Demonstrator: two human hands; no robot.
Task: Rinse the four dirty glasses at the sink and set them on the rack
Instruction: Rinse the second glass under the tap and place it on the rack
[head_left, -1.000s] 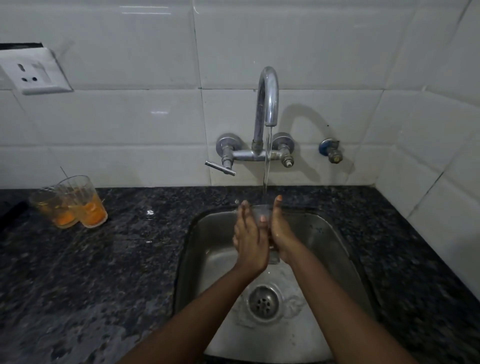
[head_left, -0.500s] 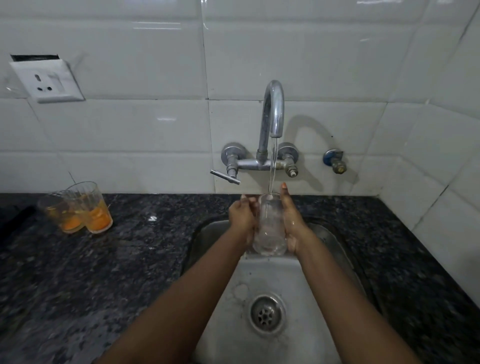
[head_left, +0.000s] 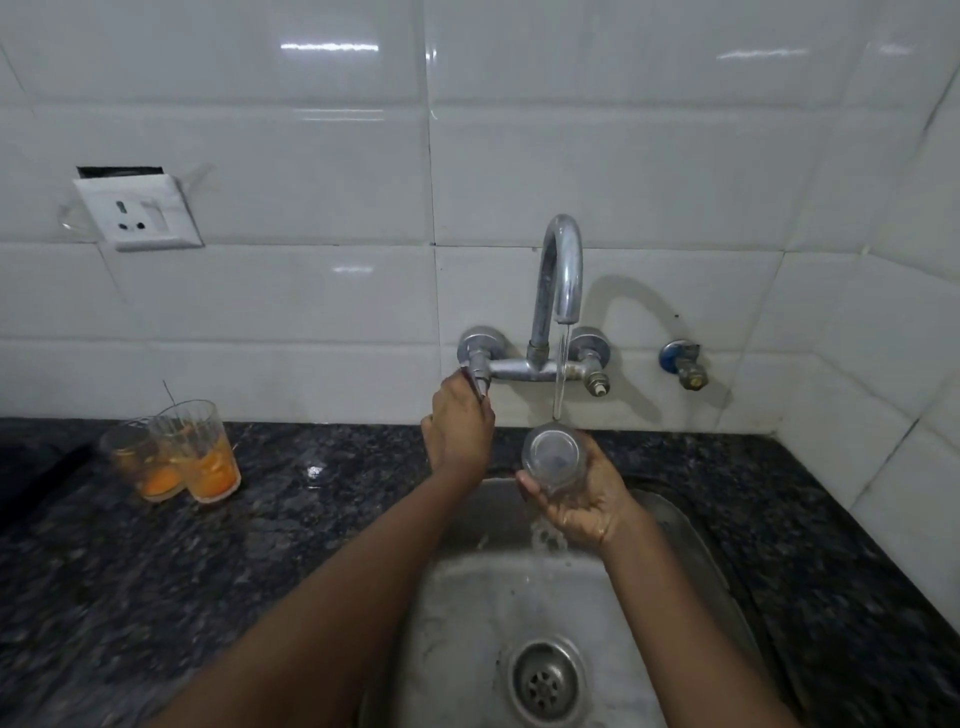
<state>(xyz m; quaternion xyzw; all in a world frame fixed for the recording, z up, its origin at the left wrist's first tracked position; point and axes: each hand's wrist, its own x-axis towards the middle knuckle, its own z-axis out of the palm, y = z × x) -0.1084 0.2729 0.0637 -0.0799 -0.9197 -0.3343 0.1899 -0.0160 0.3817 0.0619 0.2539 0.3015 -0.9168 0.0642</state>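
Right hand (head_left: 582, 501) curled round clear glass (head_left: 554, 459) under tap (head_left: 561, 270) stream, over sink (head_left: 691, 535); left hand (head_left: 458, 426) gripping tap lever (head_left: 477, 384); two orange-stained glasses (head_left: 176, 457) on tabletop (head_left: 311, 519)

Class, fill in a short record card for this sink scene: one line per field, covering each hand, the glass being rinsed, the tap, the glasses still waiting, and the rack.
left hand: grips the tap lever
right hand: holds the clear glass over the sink
clear glass: tilted, under the water stream
tap: running
waiting glasses: two dirty glasses with orange residue, on the counter at left
rack: not in view
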